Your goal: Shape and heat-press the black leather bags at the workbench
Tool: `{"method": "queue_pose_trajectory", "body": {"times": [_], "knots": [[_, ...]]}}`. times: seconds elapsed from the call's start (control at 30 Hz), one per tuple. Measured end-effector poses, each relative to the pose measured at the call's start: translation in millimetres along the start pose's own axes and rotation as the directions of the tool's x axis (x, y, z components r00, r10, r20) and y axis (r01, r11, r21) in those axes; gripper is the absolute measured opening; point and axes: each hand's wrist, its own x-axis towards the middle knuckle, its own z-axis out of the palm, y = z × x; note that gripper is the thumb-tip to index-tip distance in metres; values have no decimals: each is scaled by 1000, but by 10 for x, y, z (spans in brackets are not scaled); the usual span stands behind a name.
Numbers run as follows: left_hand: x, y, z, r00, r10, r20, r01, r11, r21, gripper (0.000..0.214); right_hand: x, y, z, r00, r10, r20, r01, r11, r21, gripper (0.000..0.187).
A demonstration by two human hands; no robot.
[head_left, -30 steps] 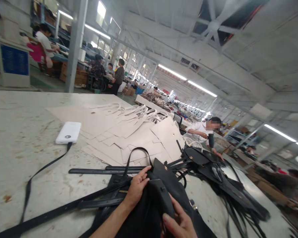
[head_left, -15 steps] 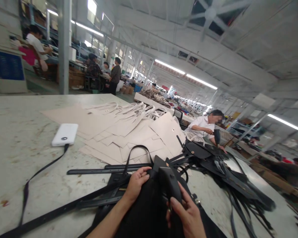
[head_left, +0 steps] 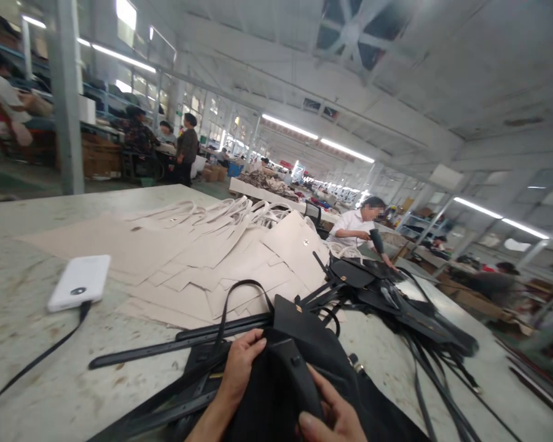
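Observation:
A black leather-look bag (head_left: pixel 364 393) lies on the table in front of me, its flap (head_left: pixel 311 325) bearing a small gold-coloured fitting. My left hand (head_left: pixel 240 371) pinches the bag near its upper edge, thumb against fingers. At the lower middle, my right hand (head_left: pixel 334 411) is closed around a raised, folded edge of the same bag; some of its fingers are hidden behind the material. A thin handle loop (head_left: pixel 245 283) rises behind my left hand. Black straps with punched holes (head_left: pixel 142 351) stretch out to the left.
Overlapping beige bag panels (head_left: pixel 179 258) with loop handles cover the table (head_left: pixel 9 344) beyond. At left is a white power bank (head_left: pixel 80 281) with a black cord. More black bags (head_left: pixel 387 294) are heaped at right, where a co-worker (head_left: pixel 350 227) holds a dark tool.
My view has swung right, shifting the surroundings left in the picture. Both hands keep their hold on the bag, and the folded edge in my right hand has tilted slightly.

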Motion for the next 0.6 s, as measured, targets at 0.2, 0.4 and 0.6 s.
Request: {"method": "queue_pose_trajectory", "body": {"times": [0.2,0.4,0.6], "knots": [[3,7,21,998,-20,65,24,998,-62,25,232,-121,206,999,-29,27,30,999,-29,81],[25,-43,14,998,-43,55,43,999,-1,39,445,-299,424,997,-76,3,76,988,-132,62],[30,-11,18,1000,-14,9,14,1000,2,43,535,-413,474,993,-112,-26,107,984,-142,61]]}}
